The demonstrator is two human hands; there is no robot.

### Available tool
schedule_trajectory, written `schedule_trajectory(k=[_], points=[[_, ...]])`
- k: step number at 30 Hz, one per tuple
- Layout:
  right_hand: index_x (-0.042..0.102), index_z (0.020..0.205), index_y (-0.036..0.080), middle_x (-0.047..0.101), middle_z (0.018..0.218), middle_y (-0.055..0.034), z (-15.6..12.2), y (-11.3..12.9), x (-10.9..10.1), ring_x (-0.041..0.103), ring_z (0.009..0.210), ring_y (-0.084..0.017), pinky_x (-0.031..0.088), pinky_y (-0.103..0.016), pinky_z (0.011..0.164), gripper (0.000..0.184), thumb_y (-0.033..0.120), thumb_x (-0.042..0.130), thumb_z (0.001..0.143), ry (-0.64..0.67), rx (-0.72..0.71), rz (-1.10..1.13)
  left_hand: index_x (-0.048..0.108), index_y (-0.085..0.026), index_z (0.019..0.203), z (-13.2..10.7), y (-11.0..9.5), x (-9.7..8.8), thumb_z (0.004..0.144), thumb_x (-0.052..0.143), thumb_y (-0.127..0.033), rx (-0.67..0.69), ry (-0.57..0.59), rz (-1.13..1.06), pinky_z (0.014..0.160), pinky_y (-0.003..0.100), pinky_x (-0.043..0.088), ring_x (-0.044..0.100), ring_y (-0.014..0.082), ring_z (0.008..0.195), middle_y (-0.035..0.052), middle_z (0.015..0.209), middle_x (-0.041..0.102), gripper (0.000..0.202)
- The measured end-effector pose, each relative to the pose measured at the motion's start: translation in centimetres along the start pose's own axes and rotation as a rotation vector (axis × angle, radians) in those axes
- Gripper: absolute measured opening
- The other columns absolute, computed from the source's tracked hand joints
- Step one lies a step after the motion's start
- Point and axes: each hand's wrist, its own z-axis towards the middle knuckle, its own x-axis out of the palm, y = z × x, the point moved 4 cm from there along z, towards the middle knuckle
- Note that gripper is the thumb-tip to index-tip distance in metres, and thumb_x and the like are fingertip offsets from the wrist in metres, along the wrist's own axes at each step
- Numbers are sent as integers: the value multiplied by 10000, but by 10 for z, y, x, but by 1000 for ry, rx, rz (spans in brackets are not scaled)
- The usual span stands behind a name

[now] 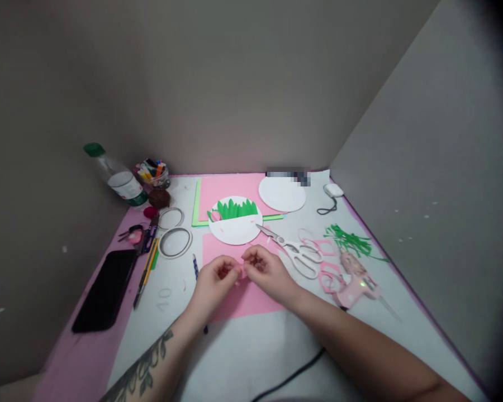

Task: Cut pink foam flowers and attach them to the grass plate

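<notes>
My left hand [218, 279] and my right hand [268, 273] meet at the middle of the table, both closed in a pinch. Between their fingertips is a small pink paper piece [242, 272], mostly covered by the fingers. Under them lies a pink paper sheet [251, 304]. Just beyond stands out a white paper plate [236, 232] with green paper grass [237, 209] across its upper half and a small pink paper flower [215, 215] at its left. White-handled scissors [295, 248] lie partly open to the right, their tip at the plate's edge.
At right are a pink glue gun [356, 287], pink paper scraps [331, 268] and green paper strips [352, 241]. Tape rolls [175, 243], pencils [146, 272], a black phone [105, 290] and a bottle [123, 181] occupy the left. Another white plate [282, 194] is behind.
</notes>
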Motion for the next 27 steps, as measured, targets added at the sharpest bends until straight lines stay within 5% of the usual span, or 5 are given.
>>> schedule_trajectory(k=[8, 20, 27], points=[[557, 759, 182, 578, 725, 10, 2, -3, 2, 552, 672, -133, 447, -253, 629, 109, 276, 589, 803, 36, 71, 48, 563, -163, 754, 3, 8, -4, 714, 683, -284, -45, -64, -184, 559, 191, 390, 512, 90, 570, -29, 639, 589, 175], [580, 799, 199, 616, 752, -1, -2, 0, -1, 586, 710, -149, 471, -263, 645, 34, 229, 565, 807, -65, -11, -89, 610, -162, 775, 1, 4, 0, 730, 657, -333, -34, -55, -42, 555, 209, 408, 526, 106, 579, -14, 673, 600, 183], [564, 795, 198, 595, 698, 15, -2, -1, 1, 571, 641, -135, 450, -241, 580, 49, 239, 545, 814, 4, 19, -132, 635, -168, 801, 1, 2, -6, 758, 602, -313, 17, -91, 81, 587, 232, 449, 574, 135, 619, 11, 712, 647, 155]])
